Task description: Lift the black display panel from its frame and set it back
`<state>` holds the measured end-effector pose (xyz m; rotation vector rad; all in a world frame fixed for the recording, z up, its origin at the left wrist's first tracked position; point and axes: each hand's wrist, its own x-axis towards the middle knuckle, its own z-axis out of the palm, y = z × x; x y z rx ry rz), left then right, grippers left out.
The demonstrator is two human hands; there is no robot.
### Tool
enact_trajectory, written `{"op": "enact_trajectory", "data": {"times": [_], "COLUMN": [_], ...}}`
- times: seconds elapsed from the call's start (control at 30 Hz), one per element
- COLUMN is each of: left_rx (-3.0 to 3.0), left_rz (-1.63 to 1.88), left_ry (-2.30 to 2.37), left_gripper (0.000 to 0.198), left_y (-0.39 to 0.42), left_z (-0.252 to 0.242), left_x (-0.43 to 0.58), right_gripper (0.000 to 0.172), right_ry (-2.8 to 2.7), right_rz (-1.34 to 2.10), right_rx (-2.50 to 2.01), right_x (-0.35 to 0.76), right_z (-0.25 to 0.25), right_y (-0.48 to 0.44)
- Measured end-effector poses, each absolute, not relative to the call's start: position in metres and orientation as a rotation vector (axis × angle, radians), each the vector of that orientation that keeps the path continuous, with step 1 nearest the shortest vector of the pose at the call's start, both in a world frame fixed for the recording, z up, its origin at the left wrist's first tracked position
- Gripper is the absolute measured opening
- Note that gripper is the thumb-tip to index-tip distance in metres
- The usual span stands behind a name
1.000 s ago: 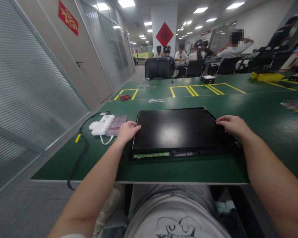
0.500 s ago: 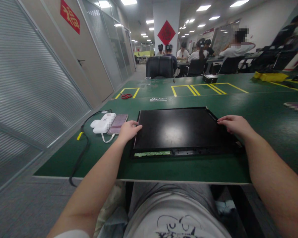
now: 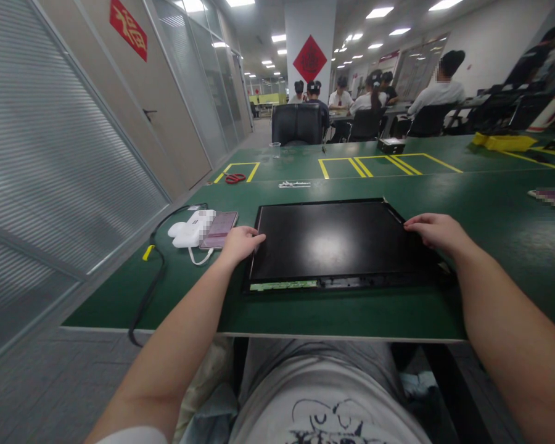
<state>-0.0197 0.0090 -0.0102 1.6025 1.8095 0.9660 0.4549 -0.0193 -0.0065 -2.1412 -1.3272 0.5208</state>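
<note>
As seen from the near edge outward: green table (image 3: 305, 314), bearing a black display panel (image 3: 328, 240) that lies flat in its frame. A green circuit strip (image 3: 284, 286) is exposed along the near side, so the bezel is apparently off; the panel is not yet lifted.

- Left hand (image 3: 240, 242): loosely curled at the panel's left edge; whether it grips cannot be told.
- Right hand (image 3: 437, 231): fingers flat on the panel's right edge.
- Beside the left hand: phone (image 3: 219, 229), white charger (image 3: 189, 229).
- Far: red scissors (image 3: 235, 179), seated people (image 3: 437, 92).

- A phone (image 3: 219, 229) and a white adapter (image 3: 190, 228) are crowding the gap just beside your left hand (image 3: 239, 242)
- Bare green table (image 3: 499, 222) is lying open beyond your right hand (image 3: 433, 231)
- The black panel (image 3: 328, 237) is leaving a free strip along the near edge
</note>
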Motion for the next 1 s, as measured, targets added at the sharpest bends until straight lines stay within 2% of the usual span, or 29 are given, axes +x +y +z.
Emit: {"op": "enact_trajectory", "data": {"times": [0.33, 0.47, 0.67, 1.0], "left_rx": [1.723, 1.820, 1.924, 1.985], "left_rz": [0.920, 0.770, 0.502, 0.538], "left_ry": [1.834, 1.905, 2.023, 2.012], "left_gripper": [0.015, 0.014, 0.032, 0.028], "left_y": [0.013, 0.012, 0.009, 0.009], "left_z": [-0.016, -0.012, -0.004, -0.006], "left_x": [-0.024, -0.022, -0.017, -0.018], "right_gripper": [0.016, 0.015, 0.013, 0.020], "right_ry": [-1.185, -1.178, -1.164, -1.256], "right_rz": [0.632, 0.626, 0.633, 0.528], "right_rx": [-2.130, -2.133, -2.108, -2.199], "right_x": [0.442, 0.442, 0.445, 0.448], "right_z": [0.008, 0.007, 0.004, 0.002], "right_y": [-0.027, -0.025, -0.022, -0.019]}}
